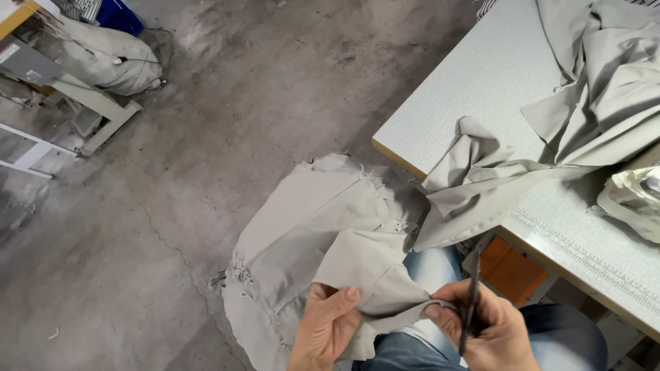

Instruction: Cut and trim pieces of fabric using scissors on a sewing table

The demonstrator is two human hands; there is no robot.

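Note:
A grey fabric piece (316, 233) with frayed edges and loose threads hangs over my lap, above my blue jeans. My left hand (324, 328) pinches a fold of this fabric from the left, thumb on top. My right hand (485, 330) grips the same fold's end together with a dark, thin tool (471, 299), likely thread snips, that points upward. The cloth stretches between both hands. More of the same grey fabric (481, 185) trails up from my lap over the edge of the table.
A pale grey worktable (481, 82) with a printed ruler along its front edge stands at the right, with heaped grey cloth (605, 89) on it. A pale bundle (636, 199) lies at the far right. Concrete floor spreads to the left, with a white frame and a stuffed bag (103, 58).

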